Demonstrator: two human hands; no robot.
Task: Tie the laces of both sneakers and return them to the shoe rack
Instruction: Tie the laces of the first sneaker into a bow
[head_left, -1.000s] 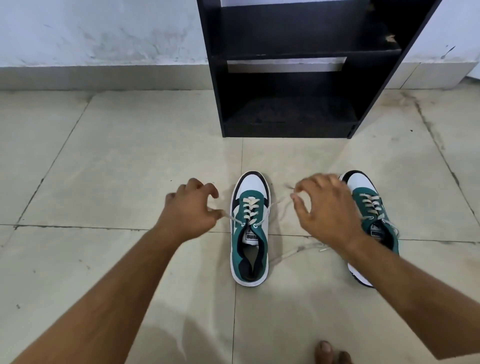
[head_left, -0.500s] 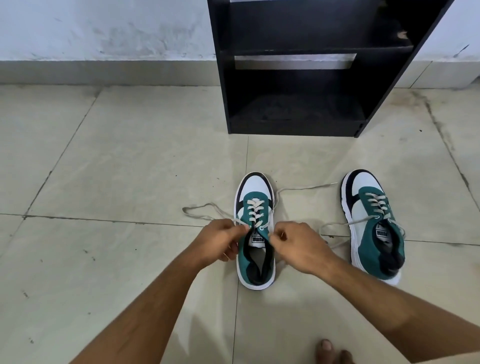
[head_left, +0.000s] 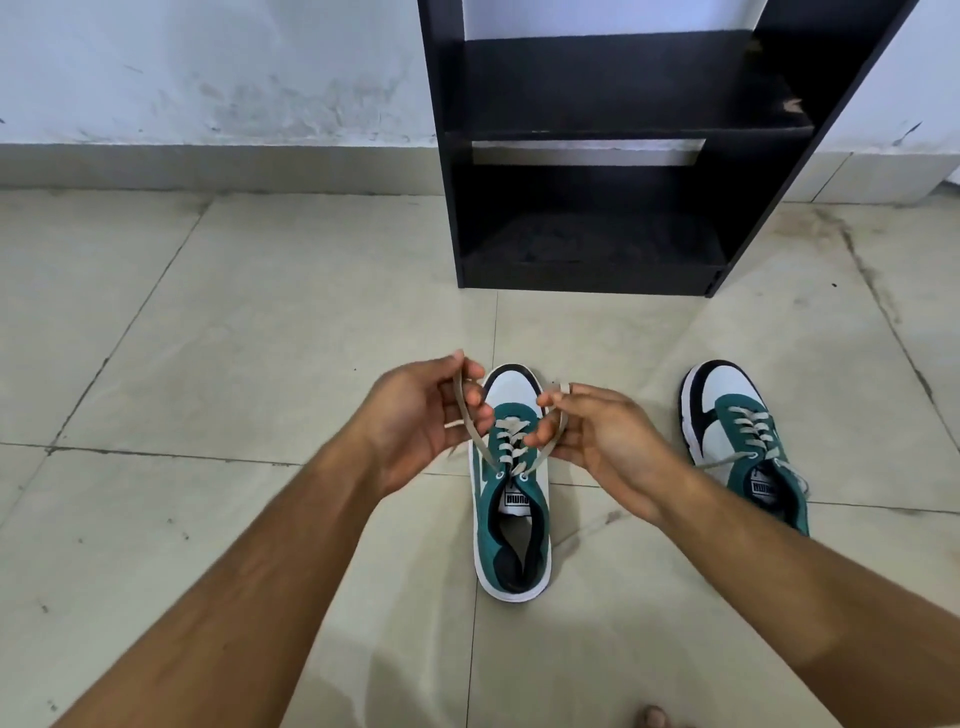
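Observation:
Two green, white and black sneakers stand on the tiled floor, toes toward the rack. Over the left sneaker (head_left: 511, 525), my left hand (head_left: 421, 415) pinches its left lace end (head_left: 470, 421), lifted up from the top eyelet. My right hand (head_left: 597, 431) pinches the right lace end (head_left: 550, 436) the same way. The two lace ends rise in a V and are not crossed. The right sneaker (head_left: 737, 436) sits apart to the right with loose, untied laces; my right forearm covers its heel. The black shoe rack (head_left: 597, 270) stands against the wall, its shelves bare.
Beige floor tiles (head_left: 234, 338) spread out to the left and front. A white wall with a grey skirting runs behind the rack. Toes of a bare foot (head_left: 652, 717) show at the bottom edge.
Both hands have risen from the tongue of the left sneaker toward its toe, pulling the lace ends up off the floor. The sneakers have stayed in place.

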